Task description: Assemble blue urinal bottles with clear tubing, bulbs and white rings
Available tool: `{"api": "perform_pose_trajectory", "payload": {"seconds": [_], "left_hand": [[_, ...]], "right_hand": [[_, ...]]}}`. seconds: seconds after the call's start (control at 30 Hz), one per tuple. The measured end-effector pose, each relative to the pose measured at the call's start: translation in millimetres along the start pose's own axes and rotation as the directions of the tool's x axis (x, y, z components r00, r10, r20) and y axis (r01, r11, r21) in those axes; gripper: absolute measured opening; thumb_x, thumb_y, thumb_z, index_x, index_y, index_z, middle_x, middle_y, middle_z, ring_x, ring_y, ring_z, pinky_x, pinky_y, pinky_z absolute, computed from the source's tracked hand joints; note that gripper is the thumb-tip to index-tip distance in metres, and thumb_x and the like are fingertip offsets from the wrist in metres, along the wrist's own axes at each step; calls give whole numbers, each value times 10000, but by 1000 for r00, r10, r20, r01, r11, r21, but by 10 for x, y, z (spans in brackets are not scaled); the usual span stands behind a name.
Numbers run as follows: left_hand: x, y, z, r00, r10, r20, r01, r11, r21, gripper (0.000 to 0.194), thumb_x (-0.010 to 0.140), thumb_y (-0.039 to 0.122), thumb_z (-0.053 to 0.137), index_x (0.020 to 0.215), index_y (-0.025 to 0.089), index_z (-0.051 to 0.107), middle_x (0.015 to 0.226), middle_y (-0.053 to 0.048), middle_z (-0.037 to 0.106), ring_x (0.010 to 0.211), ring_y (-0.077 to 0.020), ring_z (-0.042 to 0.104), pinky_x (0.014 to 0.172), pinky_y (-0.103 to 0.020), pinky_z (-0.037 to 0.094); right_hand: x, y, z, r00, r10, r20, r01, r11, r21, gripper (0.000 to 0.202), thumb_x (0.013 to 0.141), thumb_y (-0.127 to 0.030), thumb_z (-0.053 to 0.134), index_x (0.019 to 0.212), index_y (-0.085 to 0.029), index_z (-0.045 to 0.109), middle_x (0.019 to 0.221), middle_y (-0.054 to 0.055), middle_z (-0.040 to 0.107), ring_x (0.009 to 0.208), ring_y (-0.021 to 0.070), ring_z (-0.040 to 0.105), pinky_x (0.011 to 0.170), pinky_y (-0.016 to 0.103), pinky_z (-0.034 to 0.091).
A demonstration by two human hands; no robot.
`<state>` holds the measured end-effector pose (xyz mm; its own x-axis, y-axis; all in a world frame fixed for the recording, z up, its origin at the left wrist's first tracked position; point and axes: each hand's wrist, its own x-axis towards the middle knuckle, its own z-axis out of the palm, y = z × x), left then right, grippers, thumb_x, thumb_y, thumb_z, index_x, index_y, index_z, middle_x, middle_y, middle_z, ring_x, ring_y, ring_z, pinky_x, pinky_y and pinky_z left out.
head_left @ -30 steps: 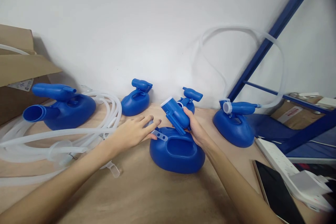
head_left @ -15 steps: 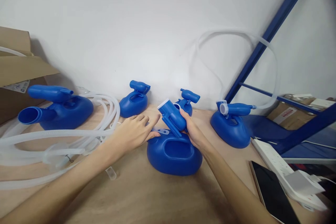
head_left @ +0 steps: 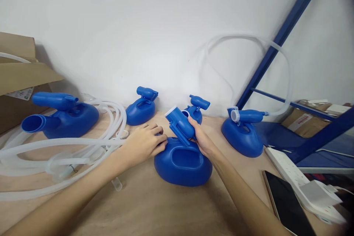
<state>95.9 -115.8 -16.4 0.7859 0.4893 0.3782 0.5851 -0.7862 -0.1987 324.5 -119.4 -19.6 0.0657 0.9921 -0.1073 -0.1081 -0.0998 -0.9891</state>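
A blue bottle (head_left: 183, 171) with an oval handle hole stands on the table in front of me. My right hand (head_left: 201, 134) is wrapped round a blue cylindrical piece (head_left: 181, 122) that tilts above the bottle's top, its open end with a pale rim facing up and left. My left hand (head_left: 146, 141) rests at the bottle's upper left side with its fingers curled; a bit of blue shows by the fingertips, and what they hold is hidden.
Other blue bottles stand at the left (head_left: 80, 120), back (head_left: 141, 112) and right (head_left: 242, 138). Clear tubing (head_left: 83, 142) coils at the left near a cardboard box (head_left: 24, 77). A phone (head_left: 287, 202) and a power strip (head_left: 290, 173) lie at the right, beside a blue frame (head_left: 282, 37).
The clear flat strip at my left fingertips is no longer visible. My left hand's fingers have curled in more. My right hand and the blue piece have hardly moved.
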Motion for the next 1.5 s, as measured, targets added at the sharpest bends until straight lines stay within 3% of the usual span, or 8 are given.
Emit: {"api": "perform_pose_trajectory", "payload": {"seconds": [0.17, 0.53, 0.7, 0.83, 1.13, 1.3, 1.5], "left_hand": [[57, 46, -18, 988, -135, 79, 142, 986, -84, 220, 1005, 331, 544, 1075, 220, 721, 1046, -78, 680, 998, -266, 638, 767, -370, 515], [107, 20, -101, 980, -160, 115, 187, 940, -287, 170, 946, 243, 554, 901, 211, 715, 926, -37, 686, 929, -223, 646, 799, -351, 507], [104, 61, -57, 983, -167, 70, 179, 959, -218, 226, 988, 272, 522, 1014, 226, 742, 980, -59, 697, 959, -244, 648, 824, -374, 518], [93, 68, -5, 986, -166, 35, 169, 967, -192, 311, 1047, 366, 476, 977, 214, 738, 954, -60, 699, 920, -234, 641, 776, -356, 509], [114, 65, 6, 982, -178, 60, 187, 961, -204, 153, 974, 256, 558, 924, 207, 694, 930, -51, 690, 903, -236, 620, 732, -344, 494], [53, 47, -20, 993, -103, 65, 114, 971, -208, 151, 981, 242, 554, 1031, 201, 691, 1056, -81, 668, 978, -255, 585, 825, -383, 504], [15, 64, 3, 988, -133, 74, 141, 982, -122, 252, 1057, 330, 479, 1139, 224, 693, 1061, -84, 651, 970, -257, 582, 800, -374, 502]], "right_hand": [[-20, -2, 8, 1000, 14, -21, -14, 1000, -9, 491, 892, -670, 603, 1040, -222, 739, 918, 46, 798, 910, 245, 743, 772, 323, 580], [-20, 22, 12, 1000, -16, 20, 16, 1000, -3, 500, 877, -685, 618, 1029, -224, 740, 903, 41, 795, 833, 244, 750, 732, 331, 591], [-31, 23, 16, 999, -42, 33, 41, 999, 19, 496, 889, -656, 619, 1094, -222, 746, 928, 47, 799, 911, 260, 754, 796, 351, 602], [-47, 10, 21, 999, -36, 38, 36, 999, 10, 498, 900, -652, 610, 1102, -219, 753, 938, 50, 803, 920, 265, 755, 806, 358, 611], [-66, 5, 17, 999, -36, 23, 37, 999, -3, 500, 899, -665, 604, 1084, -224, 751, 966, 50, 802, 935, 265, 751, 804, 357, 612], [-17, 58, -11, 998, -50, 45, 50, 999, -17, 536, 865, -703, 620, 1054, -216, 742, 924, 48, 799, 898, 260, 754, 799, 353, 602], [-19, 19, 20, 1000, -25, 9, 25, 1000, 9, 476, 890, -658, 619, 1036, -220, 732, 961, 52, 803, 933, 264, 756, 787, 347, 611]]}}
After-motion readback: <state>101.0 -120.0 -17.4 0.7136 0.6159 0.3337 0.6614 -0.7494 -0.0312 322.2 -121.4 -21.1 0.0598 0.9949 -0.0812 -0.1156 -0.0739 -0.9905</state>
